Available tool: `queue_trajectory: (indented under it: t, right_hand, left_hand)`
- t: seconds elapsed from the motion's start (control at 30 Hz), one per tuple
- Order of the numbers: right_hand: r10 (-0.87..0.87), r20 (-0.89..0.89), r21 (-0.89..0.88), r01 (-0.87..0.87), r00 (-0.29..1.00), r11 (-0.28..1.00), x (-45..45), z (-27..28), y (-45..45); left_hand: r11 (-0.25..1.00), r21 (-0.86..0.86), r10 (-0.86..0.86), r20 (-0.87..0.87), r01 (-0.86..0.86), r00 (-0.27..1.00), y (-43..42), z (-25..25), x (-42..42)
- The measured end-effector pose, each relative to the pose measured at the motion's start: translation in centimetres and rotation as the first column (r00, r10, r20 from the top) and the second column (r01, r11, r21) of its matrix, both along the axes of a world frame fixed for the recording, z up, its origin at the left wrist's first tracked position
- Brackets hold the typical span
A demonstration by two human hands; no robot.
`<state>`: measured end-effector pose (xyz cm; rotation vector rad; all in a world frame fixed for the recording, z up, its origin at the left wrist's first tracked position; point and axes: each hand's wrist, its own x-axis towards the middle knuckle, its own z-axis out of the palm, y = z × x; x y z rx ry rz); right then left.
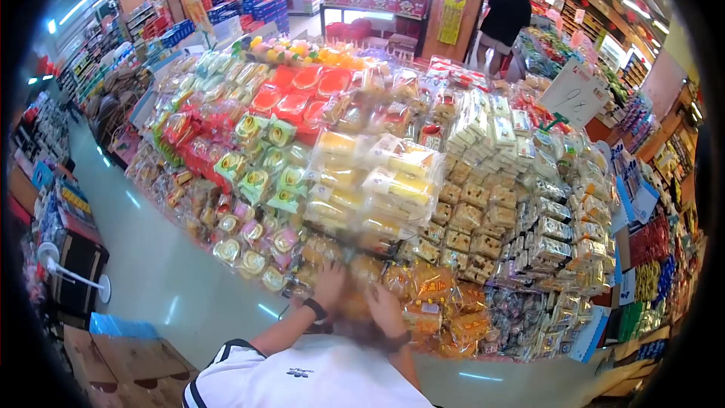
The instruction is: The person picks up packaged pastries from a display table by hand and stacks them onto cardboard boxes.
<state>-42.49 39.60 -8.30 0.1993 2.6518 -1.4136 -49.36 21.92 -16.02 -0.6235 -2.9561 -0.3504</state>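
Observation:
Both of my hands reach to the near edge of a large display heaped with wrapped packs. My left hand (330, 287), with a dark band on the wrist, lies at brown wrapped buns (321, 251). To its right my right hand (385, 308) is beside orange-brown packs (430, 283). Between the hands the goods are blurred, and I cannot make out whether either hand holds a pack. Just beyond them are clear packs of yellow cakes (340, 174). Green-wrapped cakes (288, 189) lie to the left of these.
A white price sign (574, 94) stands at the back right of the display. Behind it a person in a black top (506, 15) stands near a pillar (453, 11). Cardboard boxes (128, 359) sit on the floor at the lower left. Shelves line both sides.

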Motion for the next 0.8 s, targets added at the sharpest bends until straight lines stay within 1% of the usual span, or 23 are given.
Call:
queue_trajectory:
  t: [0.1,0.13,0.2,0.23,0.27,0.33,0.37,0.4,0.5,0.53,0.57,0.6,0.63,0.67,0.7,0.77,0.8]
  right_hand:
    - [0.017,-0.03,-0.043,-0.018,0.999,0.999,0.7,0.7,-0.2]
    - [0.074,-0.101,0.038,-0.07,0.992,0.997,0.8,0.2,-0.1]
    - [0.08,-0.172,-0.086,-0.096,0.982,0.992,0.7,-0.7,-0.4]
    - [0.084,-0.203,-0.151,-0.116,0.976,0.982,0.5,-0.8,-0.8]
    - [0.106,-0.19,-0.171,-0.139,0.976,0.975,0.4,-0.8,-0.9]
    - [0.14,-0.136,-0.148,-0.16,0.981,0.976,-0.1,0.2,-1.1]
    - [0.153,-0.098,-0.132,-0.166,0.983,0.977,0.1,0.8,-1.3]
    - [0.129,-0.169,-0.16,-0.157,0.977,0.975,0.6,1.9,-1.8]
    - [0.17,-0.108,-0.216,-0.191,0.979,0.958,2.5,4.3,-3.4]
    - [0.163,-0.2,-0.108,-0.187,0.966,0.976,3.3,4.7,-4.3]
    - [0.146,-0.142,-0.2,-0.173,0.979,0.964,3.8,5.5,-4.6]
    - [0.131,-0.082,-0.291,-0.15,0.988,0.945,4.5,7.9,-5.0]
    - [0.121,-0.017,-0.379,-0.118,0.993,0.918,5.2,9.2,-5.4]
    - [0.068,-0.049,-0.289,-0.08,0.996,0.954,5.6,7.4,-5.3]
    - [-0.025,0.053,-0.301,0.04,0.998,0.953,5.9,8.4,-5.4]
    - [-0.139,-0.121,-0.122,0.125,0.983,0.985,5.9,2.8,-4.0]
    - [-0.22,-0.139,-0.177,0.194,0.966,0.965,6.0,2.9,-4.0]
  left_hand:
    - [0.999,0.024,0.04,-0.038,-0.039,0.998,0.9,1.4,1.7]
    - [0.996,0.067,0.066,-0.024,-0.065,0.997,1.2,2.2,2.1]
    - [0.985,0.163,0.067,-0.065,-0.056,0.996,1.2,2.5,3.4]
    - [0.977,0.207,0.071,-0.085,-0.052,0.994,1.0,3.4,3.9]
    - [0.961,0.269,0.083,-0.06,-0.064,0.995,0.8,4.4,4.7]
    - [0.944,0.311,0.087,0.08,-0.108,0.993,0.6,9.9,6.3]
    - [0.933,0.334,0.081,0.158,-0.131,0.984,0.4,11.2,7.1]
    - [0.903,0.386,0.159,0.103,-0.187,0.982,-0.3,8.7,7.9]
    - [0.741,0.579,0.155,0.346,-0.34,0.925,-1.6,10.8,9.1]
    - [0.753,0.556,0.149,0.38,-0.353,0.913,-2.4,9.2,9.1]
    - [0.736,0.6,0.09,0.371,-0.313,0.924,-2.9,8.7,8.8]
    - [0.717,0.642,0.029,0.363,-0.272,0.931,-3.4,8.9,8.6]
    - [0.694,0.681,-0.033,0.356,-0.236,0.934,-4.0,9.1,8.7]
    - [0.713,0.674,-0.061,0.333,-0.192,0.941,-4.3,9.3,8.4]
    - [0.709,0.687,-0.102,0.322,-0.158,0.941,-4.5,9.5,8.0]
    - [0.695,0.714,-0.176,0.283,-0.084,0.943,-5.1,9.8,6.5]
    - [0.699,0.712,-0.2,0.273,-0.058,0.941,-5.3,11.2,6.0]
